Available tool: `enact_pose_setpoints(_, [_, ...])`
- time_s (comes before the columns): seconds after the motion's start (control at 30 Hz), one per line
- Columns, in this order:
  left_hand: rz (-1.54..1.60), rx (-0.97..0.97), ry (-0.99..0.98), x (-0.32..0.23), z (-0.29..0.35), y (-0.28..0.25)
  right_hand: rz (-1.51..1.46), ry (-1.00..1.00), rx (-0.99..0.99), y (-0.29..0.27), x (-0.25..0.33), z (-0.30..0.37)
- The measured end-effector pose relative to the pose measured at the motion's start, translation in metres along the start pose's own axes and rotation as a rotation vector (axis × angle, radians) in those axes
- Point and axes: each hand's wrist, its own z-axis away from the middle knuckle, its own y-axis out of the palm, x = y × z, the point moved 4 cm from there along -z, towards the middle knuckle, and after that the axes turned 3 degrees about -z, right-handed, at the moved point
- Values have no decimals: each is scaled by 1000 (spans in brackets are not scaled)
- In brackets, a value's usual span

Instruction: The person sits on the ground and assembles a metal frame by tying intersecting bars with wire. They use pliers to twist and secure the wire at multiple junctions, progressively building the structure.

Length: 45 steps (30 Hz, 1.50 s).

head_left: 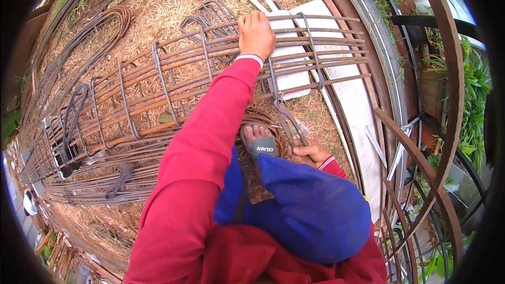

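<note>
A long cage of rusty rebar [142, 76] runs from the lower left to the upper right, with several bent stirrups [162, 73] around its bars. My left hand [256, 34] is closed over the cage's far upper bars, beside a stirrup toward the right end. Close to my body, my right hand [310, 152] is wrapped round the handles of a pair of pincers [286, 118]. The pincers' jaws are at the lower corner of a stirrup [272, 79], by the near bar. Whether they grip a tie wire there is too small to tell.
Loose stirrups [213, 13] lie beyond the cage. Coiled rods [118, 21] and straight bars [121, 176] lie to the left. White boards [347, 94] sit under the cage's right end, beside a curved metal frame [447, 73]. My sandalled foot [258, 137] stands near the cage.
</note>
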Motion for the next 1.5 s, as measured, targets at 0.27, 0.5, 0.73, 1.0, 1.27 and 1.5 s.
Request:
enact_pose_setpoints(0.27, [458, -43, -109, -30, 49, -80, 36, 15, -75, -3, -4, 3])
enact_pose_setpoints(0.5, [1417, 606, -1208, -105, 231, -83, 4, 14, 43, 5, 0, 1])
enact_pose_setpoints(0.73, [1540, 334, -1576, -139, 217, -45, 1403, -321, -876, 28, 13, 24])
enact_pose_setpoints(1.0, [1477, 105, -1670, -146, 219, -33, 1587, -409, -1185, 12, -8, 3])
enact_pose_setpoints(1.27, [1492, 93, -1599, -145, 222, -25, 1583, -468, -1164, 5, -5, -3])
enact_pose_setpoints(1.5, [1560, 342, -1445, -141, 229, -38, 1396, -353, -821, 14, 19, 16])
